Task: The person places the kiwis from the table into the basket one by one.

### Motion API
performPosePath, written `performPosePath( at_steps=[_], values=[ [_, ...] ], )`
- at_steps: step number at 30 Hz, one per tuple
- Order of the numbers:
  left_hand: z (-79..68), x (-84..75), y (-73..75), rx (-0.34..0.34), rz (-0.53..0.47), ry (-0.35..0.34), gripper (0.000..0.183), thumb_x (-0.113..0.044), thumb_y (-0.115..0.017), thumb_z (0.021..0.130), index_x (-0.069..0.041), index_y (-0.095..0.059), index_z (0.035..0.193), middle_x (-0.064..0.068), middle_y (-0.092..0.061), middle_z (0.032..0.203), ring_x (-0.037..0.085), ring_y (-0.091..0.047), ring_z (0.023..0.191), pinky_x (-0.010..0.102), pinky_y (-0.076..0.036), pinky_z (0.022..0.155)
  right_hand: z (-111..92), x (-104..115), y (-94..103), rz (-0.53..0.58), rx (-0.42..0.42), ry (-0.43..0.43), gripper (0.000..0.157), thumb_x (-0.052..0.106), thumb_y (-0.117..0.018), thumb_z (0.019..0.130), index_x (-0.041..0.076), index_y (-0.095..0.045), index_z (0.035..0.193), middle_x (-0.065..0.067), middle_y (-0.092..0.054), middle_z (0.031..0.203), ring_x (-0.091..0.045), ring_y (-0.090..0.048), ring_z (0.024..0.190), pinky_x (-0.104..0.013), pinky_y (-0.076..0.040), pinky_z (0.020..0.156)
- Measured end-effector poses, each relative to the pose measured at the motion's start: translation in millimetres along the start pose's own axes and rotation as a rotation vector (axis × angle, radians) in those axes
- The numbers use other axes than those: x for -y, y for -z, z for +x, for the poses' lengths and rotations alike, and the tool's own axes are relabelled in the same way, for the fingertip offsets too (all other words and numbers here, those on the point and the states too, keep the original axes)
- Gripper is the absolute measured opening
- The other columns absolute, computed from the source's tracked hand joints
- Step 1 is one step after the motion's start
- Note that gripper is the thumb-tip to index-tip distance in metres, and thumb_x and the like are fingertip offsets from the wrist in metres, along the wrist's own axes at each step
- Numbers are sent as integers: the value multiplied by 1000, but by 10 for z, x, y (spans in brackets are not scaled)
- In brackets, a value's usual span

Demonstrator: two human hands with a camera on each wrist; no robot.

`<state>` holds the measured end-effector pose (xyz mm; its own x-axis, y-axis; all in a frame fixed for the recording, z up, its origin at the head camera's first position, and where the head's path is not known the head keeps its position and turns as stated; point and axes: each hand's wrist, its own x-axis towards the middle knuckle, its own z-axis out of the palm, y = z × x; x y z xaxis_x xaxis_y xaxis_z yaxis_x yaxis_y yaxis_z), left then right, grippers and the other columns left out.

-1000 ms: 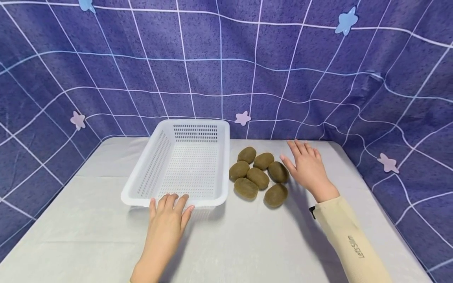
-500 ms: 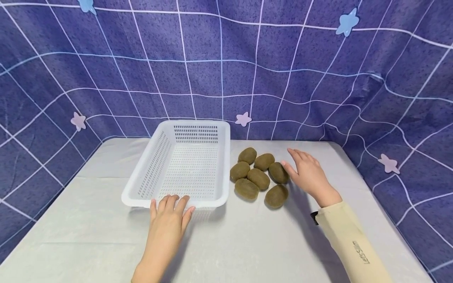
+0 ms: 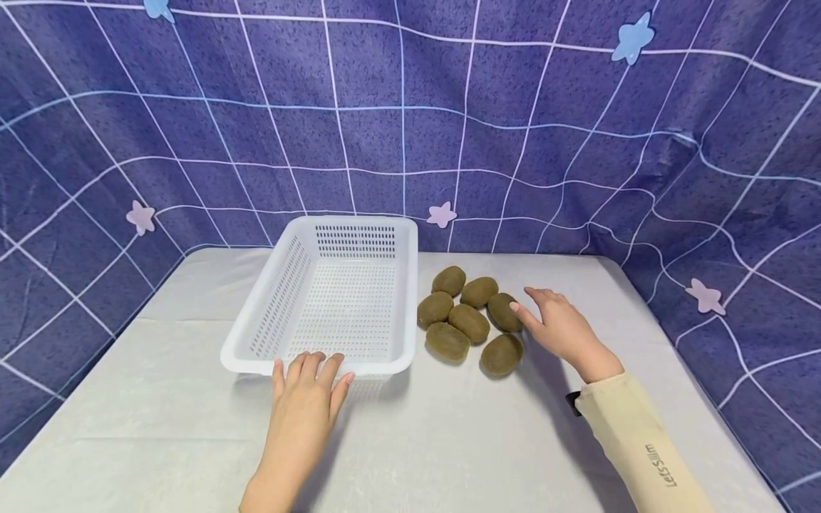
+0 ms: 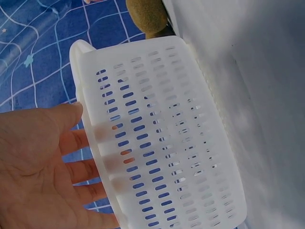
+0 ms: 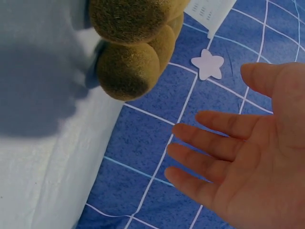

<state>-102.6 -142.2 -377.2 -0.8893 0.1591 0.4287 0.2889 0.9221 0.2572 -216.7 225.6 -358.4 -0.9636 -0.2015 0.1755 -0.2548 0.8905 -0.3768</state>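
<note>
A white plastic basket [image 3: 404, 299] with slotted walls stands left of the middle on the table. My left hand [image 3: 301, 410] holds its near rim: the fingers reach over into the basket and show through the slots in the left wrist view, with the thumb at the rim. Several brown fuzzy kiwis [image 3: 468, 324] lie grouped just right of the basket. My right hand [image 3: 561, 331] is over the table at their right, fingers spread and holding nothing. Its thumb tip overlaps the rightmost kiwi [image 3: 503, 312] in the head view; the right wrist view shows a gap between fingers and kiwis [image 5: 127, 71].
A pale cloth covers the table [image 3: 410, 456]. Behind it and along both sides hangs a blue-purple grid-patterned curtain [image 3: 359, 135] with star shapes. One kiwi [image 3: 502, 355] lies nearest the front of the group.
My right hand has come lower and nearer to me, and its thumb now overlaps the rightmost kiwi in the head view. The left hand, basket and kiwis stay in place.
</note>
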Motion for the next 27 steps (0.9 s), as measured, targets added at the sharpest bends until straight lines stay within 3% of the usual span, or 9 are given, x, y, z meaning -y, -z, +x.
performPosePath(
  at_steps=[6,12,18,23,27],
  values=[
    [3,7,-12,-25,-1,-15,35,-25,-61,95,1,-60,119,24,-58,116,46,-47,120,73,-23,101,-6,-25,-46,36,56,-10,60,39,-47,101,-14,-50,129,-33,-52,130,-48,-44,124,-57,-35,104],
    [1,15,-25,-38,-3,-25,35,-24,-61,95,2,-60,118,25,-58,114,47,-47,119,73,-23,101,-35,-54,-103,96,152,1,46,33,-52,100,-8,-64,115,-25,-64,115,-43,-57,111,-54,-44,95],
    [-6,19,-23,-13,-5,-7,35,-25,-60,95,1,-60,119,24,-58,116,46,-47,120,73,-22,101,-37,-30,-169,181,260,14,44,35,-55,98,-6,-65,112,-15,-69,101,-28,-64,94,-44,-52,82],
    [-2,17,-24,-15,1,-11,36,-26,-60,96,1,-60,119,24,-58,116,45,-47,120,73,-22,101,-36,-38,-221,195,288,71,44,30,-63,93,-10,-64,111,-3,-62,76,-13,-56,70,-32,-48,66],
    [-2,17,-20,-27,6,-21,35,-25,-60,95,2,-60,118,24,-58,115,45,-47,119,73,-23,101,-43,-37,-237,200,313,69,43,32,-66,91,-7,-64,108,0,-55,68,-11,-50,63,-29,-44,60]
  ],
)
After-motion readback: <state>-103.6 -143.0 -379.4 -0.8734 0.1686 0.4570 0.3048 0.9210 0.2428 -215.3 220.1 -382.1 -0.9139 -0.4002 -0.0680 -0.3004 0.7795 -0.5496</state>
